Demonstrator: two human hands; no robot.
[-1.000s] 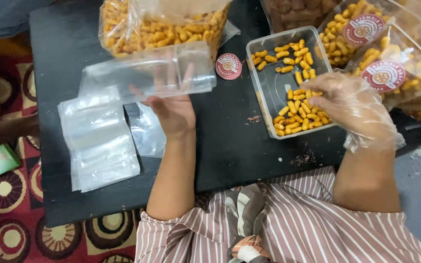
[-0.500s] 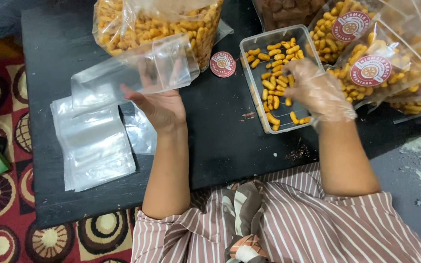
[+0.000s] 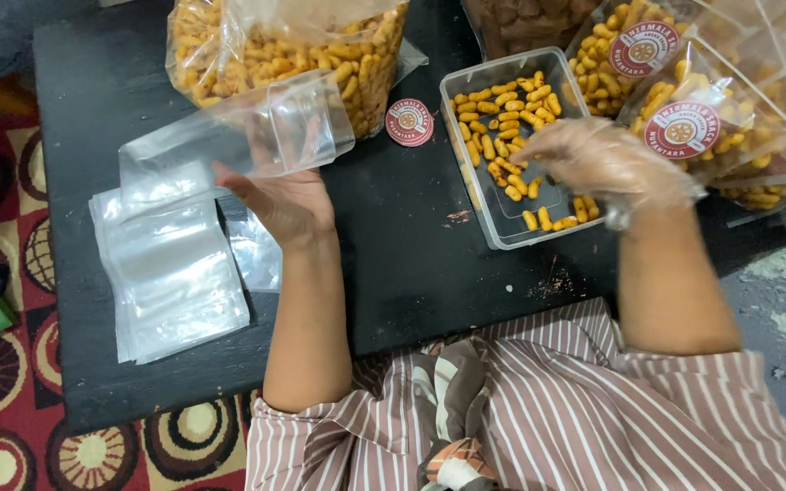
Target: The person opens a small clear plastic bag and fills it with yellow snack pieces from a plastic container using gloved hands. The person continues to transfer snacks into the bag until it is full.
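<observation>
Snack packing at a black table [image 3: 411, 264], seen from above. Left hand [image 3: 284, 205] holding an empty clear pouch [image 3: 238, 141] up off the tabletop, fingers curled round the pouch's lower edge with the thumb out to the left, so a closed grip on plastic and nothing else. Pouch lying roughly sideways, mouth end toward the right, just in front of the big clear bag of yellow snacks [image 3: 293, 45] at the table's far edge.

Right hand [image 3: 593, 164] wearing a thin see-through plastic glove, hovering over the clear rectangular tray [image 3: 484, 218]. Fingers bent and bunched together, pointing left and down into the tray, right on top of the loose yellow snack pieces [image 3: 502, 118]. Hard to say if any pieces are actually pinched between the fingertips, glove too crinkly and shiny to tell.

Tray sitting right of centre on the table, partly filled, most pieces up at its far end and a few along the near edge. Small round red sticker [image 3: 409, 122] lying flat on the table between the big bag and the tray. Stack of flat empty pouches [image 3: 170, 273] down on the left side of the table, under and beside the left forearm. Filled, labelled snack bags [image 3: 684, 118] piled at the far right, just beside the tray. Striped shirt [image 3: 548, 418] at the bottom, patterned red rug [image 3: 2, 364] on the floor to the left.
</observation>
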